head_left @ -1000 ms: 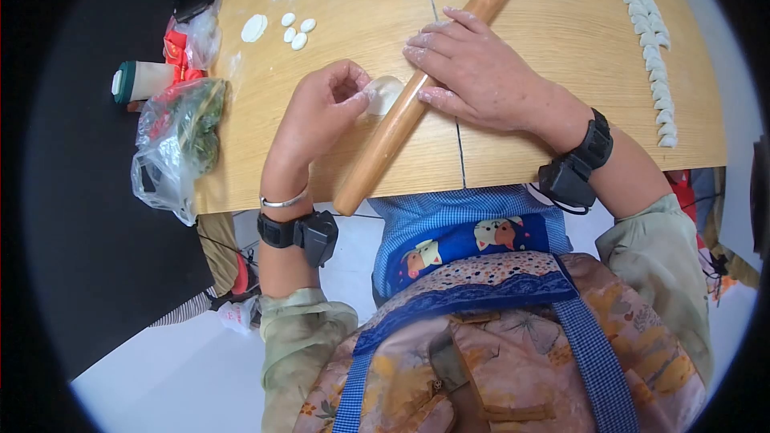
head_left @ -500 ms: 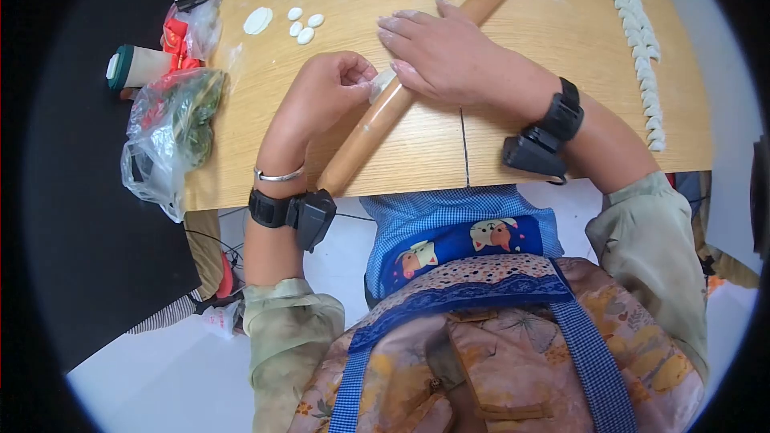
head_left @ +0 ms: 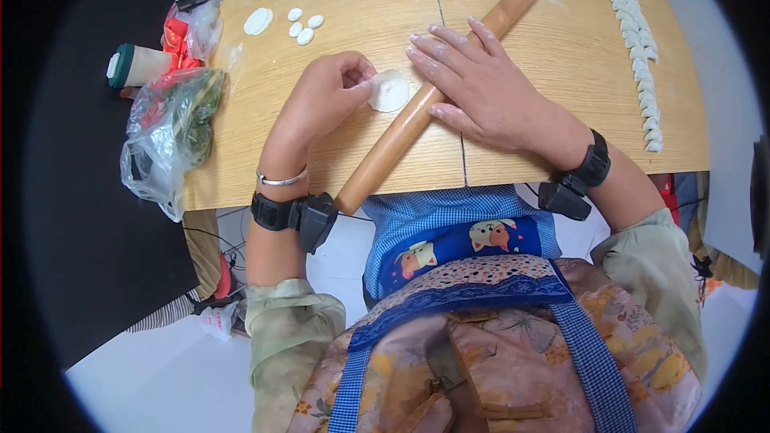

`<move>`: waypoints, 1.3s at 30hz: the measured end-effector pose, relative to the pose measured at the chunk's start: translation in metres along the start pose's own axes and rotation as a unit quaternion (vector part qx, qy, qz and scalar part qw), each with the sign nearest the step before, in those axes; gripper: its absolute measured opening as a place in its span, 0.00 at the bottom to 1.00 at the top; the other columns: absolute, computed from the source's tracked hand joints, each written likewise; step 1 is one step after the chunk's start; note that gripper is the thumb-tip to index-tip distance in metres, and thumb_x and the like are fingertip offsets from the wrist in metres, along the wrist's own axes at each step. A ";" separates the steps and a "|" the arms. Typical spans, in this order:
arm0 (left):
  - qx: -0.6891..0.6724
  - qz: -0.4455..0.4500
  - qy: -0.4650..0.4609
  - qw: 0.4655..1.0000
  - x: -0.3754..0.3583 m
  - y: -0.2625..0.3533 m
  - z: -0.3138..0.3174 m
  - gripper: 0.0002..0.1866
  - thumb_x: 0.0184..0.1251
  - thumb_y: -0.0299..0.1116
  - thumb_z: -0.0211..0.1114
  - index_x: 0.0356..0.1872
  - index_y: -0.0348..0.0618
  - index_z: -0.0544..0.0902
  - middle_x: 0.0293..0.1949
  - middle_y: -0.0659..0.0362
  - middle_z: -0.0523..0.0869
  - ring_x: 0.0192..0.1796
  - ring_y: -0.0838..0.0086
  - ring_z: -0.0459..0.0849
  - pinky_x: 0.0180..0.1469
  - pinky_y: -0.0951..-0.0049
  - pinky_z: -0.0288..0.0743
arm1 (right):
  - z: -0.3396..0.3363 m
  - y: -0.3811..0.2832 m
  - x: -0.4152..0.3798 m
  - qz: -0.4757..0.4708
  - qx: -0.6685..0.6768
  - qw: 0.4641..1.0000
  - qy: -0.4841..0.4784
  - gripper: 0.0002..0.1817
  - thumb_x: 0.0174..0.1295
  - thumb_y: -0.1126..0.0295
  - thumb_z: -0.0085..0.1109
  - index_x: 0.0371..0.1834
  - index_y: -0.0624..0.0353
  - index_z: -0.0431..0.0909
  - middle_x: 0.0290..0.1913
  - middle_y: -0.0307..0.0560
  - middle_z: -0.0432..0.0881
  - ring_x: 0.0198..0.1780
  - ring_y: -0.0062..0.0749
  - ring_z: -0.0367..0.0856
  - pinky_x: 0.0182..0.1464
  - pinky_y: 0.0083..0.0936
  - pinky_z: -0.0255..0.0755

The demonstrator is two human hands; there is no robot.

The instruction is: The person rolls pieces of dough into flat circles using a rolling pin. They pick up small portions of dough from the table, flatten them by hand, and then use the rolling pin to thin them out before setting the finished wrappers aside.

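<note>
1. A wooden table [head_left: 553, 48], dusted with flour at its far edge.
2. A long rolling pin [head_left: 433, 100] lies diagonally; the right hand [head_left: 481, 84] presses flat on it, fingers spread, likely to roll.
3. The left hand [head_left: 325, 100] pinches the left edge of a dough wrapper [head_left: 391, 91], fingertips closed on it, seemingly to turn it.
4. The wrapper is small, round, thin and pale, lying flat just left of the pin.

Four small dough pieces [head_left: 298, 22] lay near the table's [head_left: 545, 136] far left corner; a row of dumplings [head_left: 639, 48] ran along its right edge.
</note>
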State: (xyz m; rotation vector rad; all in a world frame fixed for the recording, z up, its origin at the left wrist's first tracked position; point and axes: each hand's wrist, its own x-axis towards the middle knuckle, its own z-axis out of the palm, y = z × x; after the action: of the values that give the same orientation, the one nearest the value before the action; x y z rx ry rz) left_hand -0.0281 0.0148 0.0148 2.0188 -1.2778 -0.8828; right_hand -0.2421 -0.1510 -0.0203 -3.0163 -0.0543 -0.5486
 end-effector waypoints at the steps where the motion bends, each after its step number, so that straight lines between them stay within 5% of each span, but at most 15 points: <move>1: -0.003 0.006 0.015 1.000 0.000 -0.001 0.002 0.07 0.72 0.30 0.67 0.44 0.37 0.85 0.34 0.67 0.83 0.38 0.85 0.77 0.42 0.80 0.73 | -0.001 0.000 -0.003 0.005 0.002 1.000 0.000 0.34 0.78 0.50 0.49 0.79 0.61 0.68 0.78 0.54 0.70 0.81 0.50 0.63 0.83 0.61 0.46; 5: -0.094 0.030 0.034 0.995 0.000 -0.002 0.011 0.09 0.77 0.34 0.64 0.45 0.38 0.84 0.33 0.67 0.81 0.37 0.86 0.76 0.42 0.82 0.72 | 0.003 0.004 0.005 -0.007 0.018 1.000 0.016 0.34 0.77 0.49 0.49 0.77 0.64 0.69 0.77 0.55 0.72 0.80 0.48 0.65 0.83 0.59 0.47; 7: -0.126 -0.050 0.039 0.990 0.001 0.005 0.010 0.12 0.83 0.38 0.60 0.47 0.39 0.84 0.32 0.68 0.80 0.36 0.85 0.77 0.41 0.81 0.74 | 0.006 0.007 0.020 -0.016 0.018 1.000 0.011 0.33 0.77 0.49 0.49 0.75 0.64 0.71 0.76 0.56 0.73 0.79 0.48 0.67 0.82 0.59 0.50; 15: -0.125 -0.058 0.042 0.990 0.002 0.004 0.009 0.15 0.81 0.37 0.60 0.44 0.33 0.86 0.31 0.62 0.84 0.34 0.80 0.82 0.40 0.74 0.80 | 0.030 0.013 0.064 -0.021 0.020 0.999 0.024 0.32 0.77 0.50 0.49 0.71 0.66 0.75 0.74 0.57 0.76 0.78 0.50 0.69 0.79 0.58 0.59; 19: -0.008 -0.033 0.015 0.999 0.002 0.001 0.010 0.08 0.77 0.32 0.66 0.46 0.37 0.85 0.35 0.68 0.83 0.37 0.86 0.79 0.41 0.80 0.75 | 0.016 0.012 0.033 -0.022 0.027 0.999 0.023 0.32 0.77 0.51 0.49 0.73 0.66 0.73 0.75 0.57 0.74 0.78 0.50 0.68 0.81 0.57 0.54; 26: -0.032 -0.026 0.007 0.999 -0.004 -0.003 0.012 0.06 0.72 0.27 0.67 0.45 0.36 0.84 0.37 0.68 0.84 0.39 0.86 0.80 0.43 0.81 0.75 | 0.005 0.006 -0.005 -0.016 0.040 0.999 0.025 0.32 0.75 0.54 0.53 0.74 0.64 0.72 0.73 0.56 0.76 0.78 0.48 0.68 0.84 0.54 0.46; 31: -0.274 -0.025 0.080 0.958 -0.012 -0.006 0.010 0.07 0.76 0.30 0.66 0.50 0.40 0.82 0.42 0.65 0.87 0.41 0.84 0.84 0.44 0.81 0.78 | 0.005 0.006 0.000 -0.015 0.058 0.998 0.029 0.31 0.74 0.53 0.55 0.72 0.65 0.73 0.70 0.55 0.78 0.76 0.48 0.70 0.84 0.54 0.48; 34: -0.299 -0.051 0.098 0.948 -0.012 -0.023 -0.014 0.08 0.78 0.32 0.66 0.49 0.40 0.83 0.43 0.64 0.89 0.41 0.83 0.85 0.42 0.80 0.80 | -0.002 0.006 0.005 -0.029 0.089 0.995 0.035 0.30 0.72 0.54 0.57 0.69 0.65 0.75 0.67 0.55 0.79 0.74 0.48 0.71 0.83 0.54 0.49; 39: -0.102 -0.102 0.175 0.974 0.004 -0.051 -0.088 0.12 0.77 0.34 0.67 0.52 0.35 0.85 0.43 0.61 0.90 0.37 0.82 0.85 0.40 0.80 0.80 | -0.005 0.004 0.006 -0.009 0.091 0.996 0.005 0.29 0.69 0.58 0.61 0.67 0.66 0.76 0.64 0.55 0.80 0.73 0.46 0.71 0.83 0.53 0.51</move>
State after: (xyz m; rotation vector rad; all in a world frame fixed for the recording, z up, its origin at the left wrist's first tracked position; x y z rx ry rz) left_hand 0.0692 0.0412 0.0281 2.0505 -0.7675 -0.6760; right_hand -0.2385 -0.1551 -0.0140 -2.8378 -0.1238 -0.5281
